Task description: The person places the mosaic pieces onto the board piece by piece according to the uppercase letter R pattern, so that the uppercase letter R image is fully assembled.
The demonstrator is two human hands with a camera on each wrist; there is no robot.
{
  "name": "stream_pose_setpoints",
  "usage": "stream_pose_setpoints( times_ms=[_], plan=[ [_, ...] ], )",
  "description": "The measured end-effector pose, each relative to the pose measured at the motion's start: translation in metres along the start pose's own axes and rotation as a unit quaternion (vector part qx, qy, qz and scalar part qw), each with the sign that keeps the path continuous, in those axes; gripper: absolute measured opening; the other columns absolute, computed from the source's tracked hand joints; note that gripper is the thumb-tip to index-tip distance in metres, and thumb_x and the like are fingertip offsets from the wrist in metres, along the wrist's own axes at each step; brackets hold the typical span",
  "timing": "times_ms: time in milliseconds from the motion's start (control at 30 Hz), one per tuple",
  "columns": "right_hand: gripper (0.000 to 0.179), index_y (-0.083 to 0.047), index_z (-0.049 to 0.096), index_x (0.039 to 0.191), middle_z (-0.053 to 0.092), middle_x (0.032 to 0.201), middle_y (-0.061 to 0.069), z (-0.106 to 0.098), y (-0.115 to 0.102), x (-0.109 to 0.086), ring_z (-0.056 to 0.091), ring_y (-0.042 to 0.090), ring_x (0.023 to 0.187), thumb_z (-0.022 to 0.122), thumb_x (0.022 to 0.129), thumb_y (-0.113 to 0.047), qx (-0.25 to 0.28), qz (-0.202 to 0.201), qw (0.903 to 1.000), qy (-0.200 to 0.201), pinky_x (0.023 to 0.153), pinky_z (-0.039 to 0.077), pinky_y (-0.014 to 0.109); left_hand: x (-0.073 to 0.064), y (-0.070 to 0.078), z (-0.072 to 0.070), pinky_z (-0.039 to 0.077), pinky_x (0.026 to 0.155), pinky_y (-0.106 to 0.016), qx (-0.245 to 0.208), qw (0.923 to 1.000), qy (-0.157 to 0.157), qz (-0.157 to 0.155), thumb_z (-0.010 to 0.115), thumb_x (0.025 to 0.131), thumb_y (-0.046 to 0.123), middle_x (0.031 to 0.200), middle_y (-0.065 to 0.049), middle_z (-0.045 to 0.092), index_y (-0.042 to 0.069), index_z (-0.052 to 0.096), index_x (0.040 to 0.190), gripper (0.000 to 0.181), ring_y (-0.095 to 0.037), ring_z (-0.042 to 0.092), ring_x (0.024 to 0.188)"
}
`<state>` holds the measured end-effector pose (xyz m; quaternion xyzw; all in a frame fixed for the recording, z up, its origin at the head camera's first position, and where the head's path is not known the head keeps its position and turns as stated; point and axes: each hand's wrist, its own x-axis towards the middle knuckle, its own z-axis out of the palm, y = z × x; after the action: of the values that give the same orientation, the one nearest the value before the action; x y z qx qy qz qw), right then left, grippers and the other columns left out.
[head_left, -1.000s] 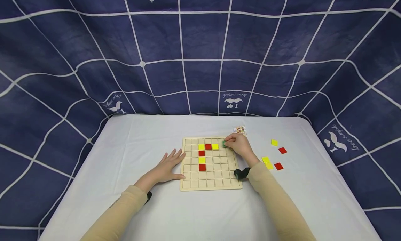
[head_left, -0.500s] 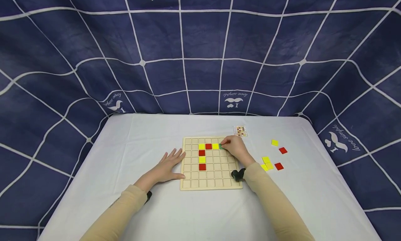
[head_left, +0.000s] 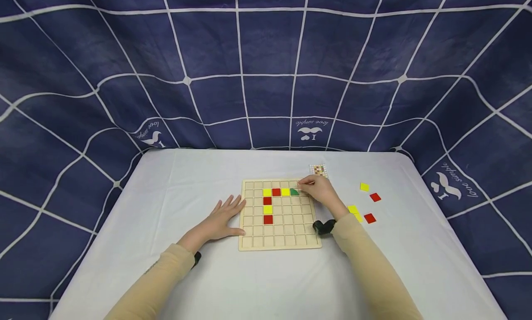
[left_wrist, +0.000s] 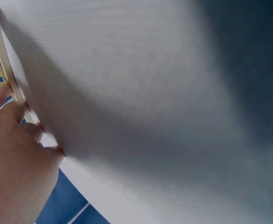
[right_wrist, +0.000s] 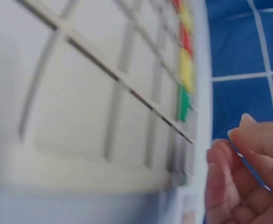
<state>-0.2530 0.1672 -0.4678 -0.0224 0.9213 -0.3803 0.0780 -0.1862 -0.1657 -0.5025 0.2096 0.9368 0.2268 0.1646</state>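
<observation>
A pale wooden grid board (head_left: 289, 229) lies on the table. Yellow and red square tiles sit in its cells, forming a row and a column that share a corner. At the right end of the row is a green piece (head_left: 294, 192) with one rounded side. My left hand (head_left: 220, 220) lies with fingers spread, its fingertips and thumb at the board's left edge. Over the board's upper right corner, my right hand (head_left: 322, 190) hovers just right of the green piece. In the right wrist view, its loosely bent fingers (right_wrist: 262, 140) show a gap and hold nothing.
A small printed pattern card (head_left: 317, 169) lies behind the board, partly covered by the right hand. To the right are loose yellow tiles (head_left: 364, 187) and red tiles (head_left: 375, 197). A dark blue curtain (head_left: 266, 98) surrounds the white-covered table (head_left: 199, 172).
My right hand set the green piece into the cell beside the last yellow tile, let it go and drew back slightly to the right. The left hand stayed put.
</observation>
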Motion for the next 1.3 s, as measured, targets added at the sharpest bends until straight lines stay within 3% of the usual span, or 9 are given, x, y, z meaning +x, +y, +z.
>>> stream_pose_setpoints(
  times_ms=[200, 367, 533, 833, 1300],
  plan=[
    [0.030, -0.005, 0.069, 0.119, 0.070, 0.111, 0.015, -0.027, 0.009, -0.015, 0.066, 0.024, 0.090, 0.066, 0.094, -0.023, 0.009, 0.014, 0.9996, -0.021, 0.077, 0.053, 0.030, -0.001, 0.000, -0.002, 0.002, 0.123, -0.058, -0.004, 1.0000, -0.003, 0.002, 0.076, 0.080, 0.051, 0.165, -0.011, 0.016, 0.012, 0.026, 0.157, 0.099, -0.035, 0.003, 0.154],
    [0.032, -0.002, 0.068, 0.119, 0.072, 0.107, 0.014, -0.042, 0.026, -0.030, 0.066, 0.023, 0.089, 0.067, 0.094, -0.021, 0.004, 0.012, 0.9993, -0.036, 0.079, 0.055, 0.031, 0.000, 0.000, -0.002, 0.001, 0.123, -0.058, -0.003, 1.0000, -0.002, 0.003, 0.076, 0.080, 0.051, 0.165, -0.011, 0.015, 0.013, 0.026, 0.157, 0.099, -0.035, 0.003, 0.154],
    [0.034, -0.003, 0.066, 0.122, 0.072, 0.108, 0.012, -0.055, 0.045, -0.045, 0.067, 0.024, 0.093, 0.067, 0.094, -0.021, 0.009, 0.038, 0.9983, -0.042, 0.082, 0.056, 0.030, 0.000, 0.000, -0.003, 0.001, 0.123, -0.058, -0.005, 1.0000, -0.002, 0.003, 0.076, 0.080, 0.050, 0.165, -0.011, 0.015, 0.013, 0.026, 0.157, 0.099, -0.036, 0.003, 0.154],
    [0.037, -0.003, 0.065, 0.123, 0.072, 0.108, 0.013, -0.076, 0.081, -0.063, 0.066, 0.018, 0.089, 0.070, 0.091, -0.021, -0.010, 0.059, 0.9980, -0.023, 0.076, 0.052, 0.024, -0.001, -0.001, -0.003, 0.000, 0.123, -0.059, -0.009, 0.9999, -0.006, 0.004, 0.076, 0.080, 0.050, 0.165, -0.011, 0.015, 0.013, 0.025, 0.157, 0.099, -0.036, 0.002, 0.154],
    [0.048, -0.001, 0.062, 0.128, 0.067, 0.117, 0.019, -0.094, 0.117, -0.086, 0.060, 0.026, 0.099, 0.073, 0.089, -0.026, -0.033, 0.088, 0.9956, -0.003, 0.077, 0.047, 0.022, 0.000, 0.002, -0.004, 0.001, 0.123, -0.059, -0.005, 1.0000, -0.006, 0.000, 0.076, 0.080, 0.050, 0.165, -0.012, 0.015, 0.013, 0.026, 0.157, 0.099, -0.036, 0.003, 0.154]
  ],
)
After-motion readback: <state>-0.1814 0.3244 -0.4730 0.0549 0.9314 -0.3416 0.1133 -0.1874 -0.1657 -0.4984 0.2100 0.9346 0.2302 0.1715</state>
